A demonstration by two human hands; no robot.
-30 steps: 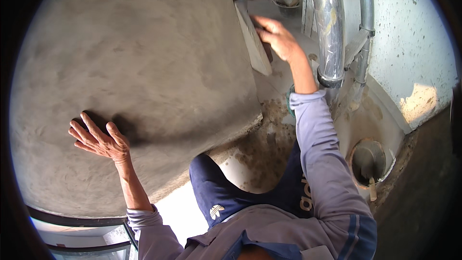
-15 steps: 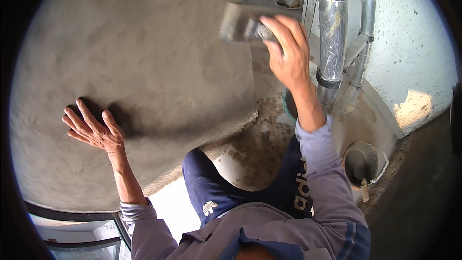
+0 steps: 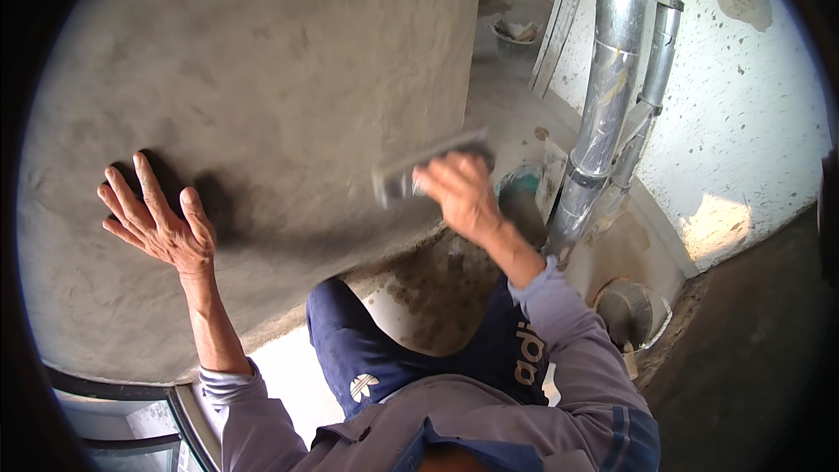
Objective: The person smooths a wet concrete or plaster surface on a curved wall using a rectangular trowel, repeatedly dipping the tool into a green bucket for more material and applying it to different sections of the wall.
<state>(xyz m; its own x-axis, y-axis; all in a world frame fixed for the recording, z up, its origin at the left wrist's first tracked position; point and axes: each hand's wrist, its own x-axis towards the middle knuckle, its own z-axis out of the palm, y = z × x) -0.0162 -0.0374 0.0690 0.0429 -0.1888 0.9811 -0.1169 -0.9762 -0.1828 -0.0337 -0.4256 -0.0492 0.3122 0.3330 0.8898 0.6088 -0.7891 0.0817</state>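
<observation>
The right hand (image 3: 459,197) is gripping a stiff, light-looking plastering float (image 3: 428,166) by its back handle, at three o'clock from the left hand (image 3: 162,223), which is pressing spread-fingered against the wet plastered wall (image 3: 288,61).

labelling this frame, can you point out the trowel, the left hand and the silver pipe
trowel (image 3: 411,170), head view, on its blurred flat blade
left hand (image 3: 166,229), head view, on the back of the hand, spread on the grey plaster wall
silver pipe (image 3: 603,114), head view, on the mid shaft
</observation>
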